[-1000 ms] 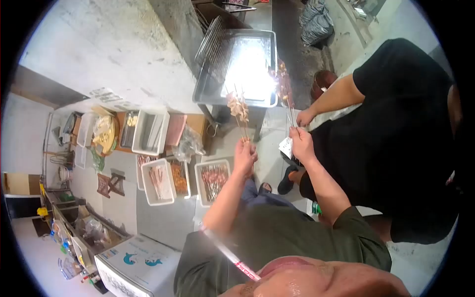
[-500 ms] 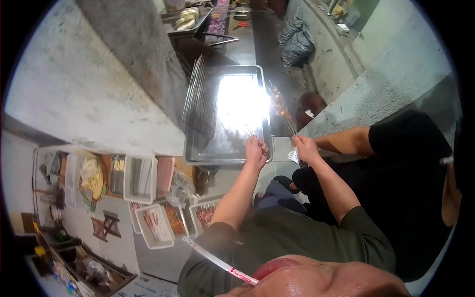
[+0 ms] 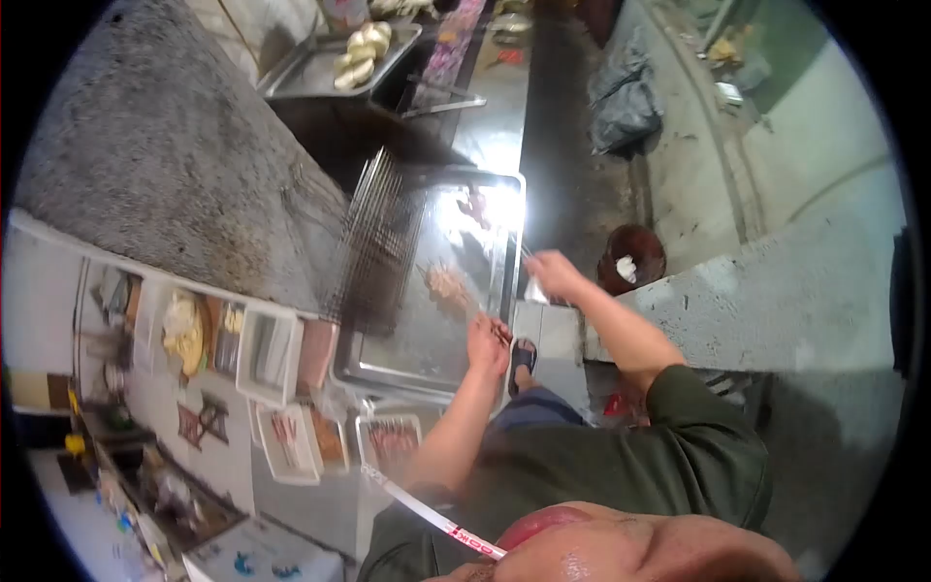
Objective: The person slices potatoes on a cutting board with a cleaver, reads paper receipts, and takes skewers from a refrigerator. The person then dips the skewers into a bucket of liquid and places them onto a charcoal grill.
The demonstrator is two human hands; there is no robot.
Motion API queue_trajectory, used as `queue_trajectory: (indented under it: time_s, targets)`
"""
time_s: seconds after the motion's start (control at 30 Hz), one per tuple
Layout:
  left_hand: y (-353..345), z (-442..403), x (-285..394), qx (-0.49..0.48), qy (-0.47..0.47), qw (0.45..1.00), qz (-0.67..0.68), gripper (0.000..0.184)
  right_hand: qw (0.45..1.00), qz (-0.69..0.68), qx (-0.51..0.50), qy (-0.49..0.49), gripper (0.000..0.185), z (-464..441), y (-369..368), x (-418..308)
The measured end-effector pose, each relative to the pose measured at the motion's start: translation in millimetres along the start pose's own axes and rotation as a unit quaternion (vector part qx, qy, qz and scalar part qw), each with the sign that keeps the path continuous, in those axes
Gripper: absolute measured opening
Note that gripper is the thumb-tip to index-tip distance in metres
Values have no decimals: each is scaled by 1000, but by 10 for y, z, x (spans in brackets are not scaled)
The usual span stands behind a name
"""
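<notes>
My left hand (image 3: 488,344) is closed around the ends of several thin skewers over the near right part of a metal tray (image 3: 388,373). Pale pieces of meat (image 3: 446,286) on these skewers point away from me above the tray. My right hand (image 3: 558,276) is closed at the tray's right edge, with thin skewer ends at its fingers, blurred by motion. From there the skewers seem to reach toward darker pieces (image 3: 475,208) in the bright glare. A white paper (image 3: 534,290) hangs below the right hand.
A wire rack (image 3: 373,238) leans along the tray's left side. Beyond stands another tray with pale buns (image 3: 361,53). White bins (image 3: 270,354) with skewers lie at lower left. A brown bucket (image 3: 632,260) and grey bags (image 3: 626,107) are on the right, beside a wall.
My right hand has moved left with its skewers, swinging them over the tray. The skewers in my left hand now show clearly. The other person at right has left the view.
</notes>
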State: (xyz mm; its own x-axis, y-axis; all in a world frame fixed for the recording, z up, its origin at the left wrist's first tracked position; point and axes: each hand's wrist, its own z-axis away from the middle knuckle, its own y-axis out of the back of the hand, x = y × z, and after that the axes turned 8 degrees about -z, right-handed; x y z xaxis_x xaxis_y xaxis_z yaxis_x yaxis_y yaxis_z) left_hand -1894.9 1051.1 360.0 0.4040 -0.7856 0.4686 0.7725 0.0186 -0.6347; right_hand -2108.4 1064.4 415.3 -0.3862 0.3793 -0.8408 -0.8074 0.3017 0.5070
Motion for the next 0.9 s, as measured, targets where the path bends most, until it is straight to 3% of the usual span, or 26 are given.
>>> queue_trajectory:
  time_s: [0.07,0.2,0.33,0.5,0.6,0.7,0.8,0.83,0.9]
  targets:
    - [-118,-8,-73,3,-21,1000,0,11,996,-20,-87,-24,41,-378,91,-67]
    - [-516,-135,-173,53,15,997,58,13,977,-40,-146,-152,44,-1044,132,182]
    - [-716,-269,-270,64,41,996,56,11,964,3,-184,-192,41,-1177,290,57]
    - [-969,-515,-200,14,-2,996,83,11,965,39,-187,-179,45,-1283,370,100]
    - [-910,-702,-350,-16,45,998,34,15,966,81,-193,-149,48,-1332,460,141]
    - [-1002,-646,-309,-1,112,992,-57,23,950,179,-237,-93,55,-1552,562,513]
    - [-1033,-657,-362,-3,101,979,-180,29,915,286,-280,-58,60,-1728,646,651]
    - [-1109,-626,-345,40,110,972,-203,31,927,267,-263,1,61,-1698,704,592]
    - [-1128,-568,-386,96,88,949,-287,31,944,209,-255,-1,59,-1712,828,551]
